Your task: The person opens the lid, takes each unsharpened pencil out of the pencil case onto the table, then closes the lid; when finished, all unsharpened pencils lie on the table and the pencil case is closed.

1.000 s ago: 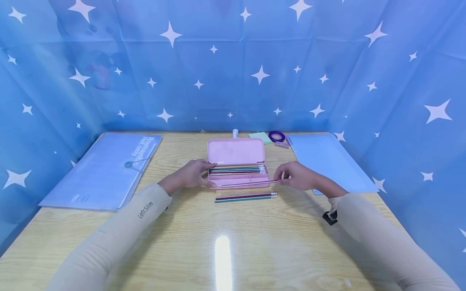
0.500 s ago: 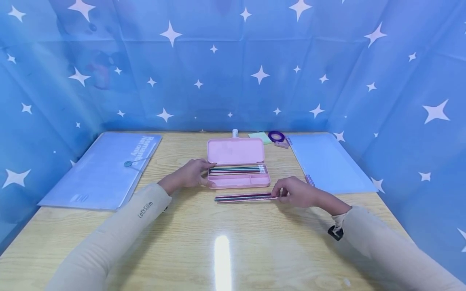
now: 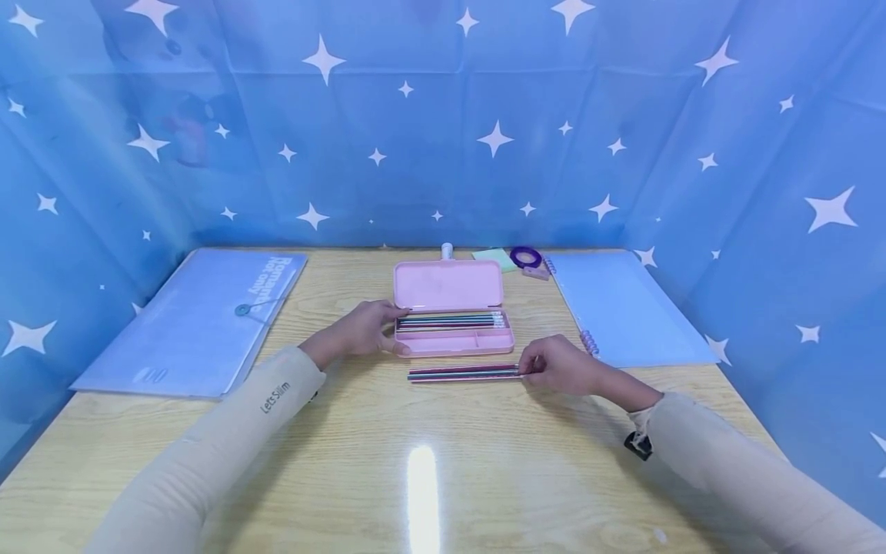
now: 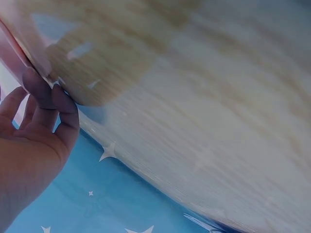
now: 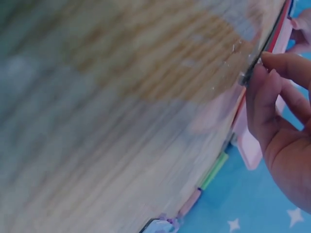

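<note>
Now: fingers at the pencils' right end

Loose pencils (image 3: 462, 374) lie on the desk (image 3: 443, 462), just near of the open pink case (image 3: 453, 342). Right hand (image 3: 557, 366), forearm low, pinches their right ends. Left hand (image 3: 360, 332) curls around the case's left end.

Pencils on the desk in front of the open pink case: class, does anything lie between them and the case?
Nothing visible. The pencils, with the right hand at their eraser ends, lie just before the pencil case; only bare desk separates them.

Both sleeved arms reach forward, left grip (image 3: 363, 332) loosely curled (thumb forward), right grip (image 3: 554, 364) pinching with curled fingertips.
</note>
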The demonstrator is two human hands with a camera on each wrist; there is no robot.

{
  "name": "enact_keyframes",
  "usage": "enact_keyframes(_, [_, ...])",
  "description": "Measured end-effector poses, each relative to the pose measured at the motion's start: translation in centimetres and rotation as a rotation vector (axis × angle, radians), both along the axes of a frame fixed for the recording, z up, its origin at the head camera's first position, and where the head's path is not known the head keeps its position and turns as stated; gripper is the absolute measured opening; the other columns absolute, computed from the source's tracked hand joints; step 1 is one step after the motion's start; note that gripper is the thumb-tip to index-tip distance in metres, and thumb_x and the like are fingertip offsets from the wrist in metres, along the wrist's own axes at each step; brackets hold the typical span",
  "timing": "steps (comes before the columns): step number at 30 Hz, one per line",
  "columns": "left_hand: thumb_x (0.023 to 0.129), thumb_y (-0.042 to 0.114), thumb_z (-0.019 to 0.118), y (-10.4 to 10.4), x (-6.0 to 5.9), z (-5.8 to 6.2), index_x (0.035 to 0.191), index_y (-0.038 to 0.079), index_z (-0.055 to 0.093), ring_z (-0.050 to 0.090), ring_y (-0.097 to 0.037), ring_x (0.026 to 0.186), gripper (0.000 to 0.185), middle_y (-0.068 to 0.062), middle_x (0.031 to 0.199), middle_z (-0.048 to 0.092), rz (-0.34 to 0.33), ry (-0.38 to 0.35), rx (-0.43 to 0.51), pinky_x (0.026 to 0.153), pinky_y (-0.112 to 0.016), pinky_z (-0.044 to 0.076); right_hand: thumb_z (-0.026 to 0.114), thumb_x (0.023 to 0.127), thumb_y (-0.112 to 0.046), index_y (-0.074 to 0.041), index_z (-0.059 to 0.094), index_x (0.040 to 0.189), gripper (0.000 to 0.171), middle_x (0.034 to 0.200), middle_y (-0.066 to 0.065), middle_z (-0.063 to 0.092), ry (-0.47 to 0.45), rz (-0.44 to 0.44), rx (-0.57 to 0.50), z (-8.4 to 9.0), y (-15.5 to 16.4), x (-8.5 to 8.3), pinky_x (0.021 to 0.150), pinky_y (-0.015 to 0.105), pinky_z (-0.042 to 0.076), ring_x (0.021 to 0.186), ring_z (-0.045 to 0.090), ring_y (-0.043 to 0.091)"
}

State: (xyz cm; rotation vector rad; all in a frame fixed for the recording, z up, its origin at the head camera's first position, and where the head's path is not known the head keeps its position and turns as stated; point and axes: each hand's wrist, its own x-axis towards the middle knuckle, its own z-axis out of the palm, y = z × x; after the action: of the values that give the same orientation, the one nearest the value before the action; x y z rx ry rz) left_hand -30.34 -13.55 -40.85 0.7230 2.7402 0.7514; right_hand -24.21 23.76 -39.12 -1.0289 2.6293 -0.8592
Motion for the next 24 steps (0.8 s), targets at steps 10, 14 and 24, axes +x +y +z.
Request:
enact_keyframes(10, [0.071, 0.053, 0.081, 0.01, 0.07, 0.1, 0.149, 0.011, 0.044, 0.048, -0.03, 0.131, 0.096, -0.013, 0.139, 0.055, 0.017, 0.001, -0.003, 0.112, -0.043, 0.037, 0.074, 0.085, -0.001, -0.01, 0.073, 0.083, 0.009, 0.077, -0.006, 0.067, 0.053, -0.032, 0.044, -0.24, -0.44, 0.0, 0.062, 0.024, 0.052, 0.068, 0.06, 0.005])
enact_keyframes(14, [0.071, 0.052, 0.081, 0.09, 0.09, 0.14, 0.149, 0.011, 0.044, 0.05, -0.029, 0.129, 0.096, -0.012, 0.136, 0.056, 0.029, -0.008, -0.001, 0.111, -0.043, 0.038, 0.074, 0.085, 0.0, -0.011, 0.072, 0.083, 0.011, 0.076, -0.006, 0.067, 0.052, -0.042, 0.051, -0.23, -0.58, -0.08, 0.062, 0.024, 0.053, 0.067, 0.06, 0.006])
enact_keyframes(24, [0.071, 0.053, 0.082, -0.05, -0.02, -0.09, 0.15, 0.011, 0.043, 0.046, -0.032, 0.133, 0.097, -0.015, 0.141, 0.053, 0.001, -0.008, 0.016, 0.113, -0.045, 0.036, 0.073, 0.086, -0.004, -0.011, 0.073, 0.084, 0.007, 0.076, -0.006, 0.066, 0.051, -0.058, 0.036, 0.71, -0.89, -0.96, 0.06, 0.025, 0.052, 0.065, 0.061, 0.008])
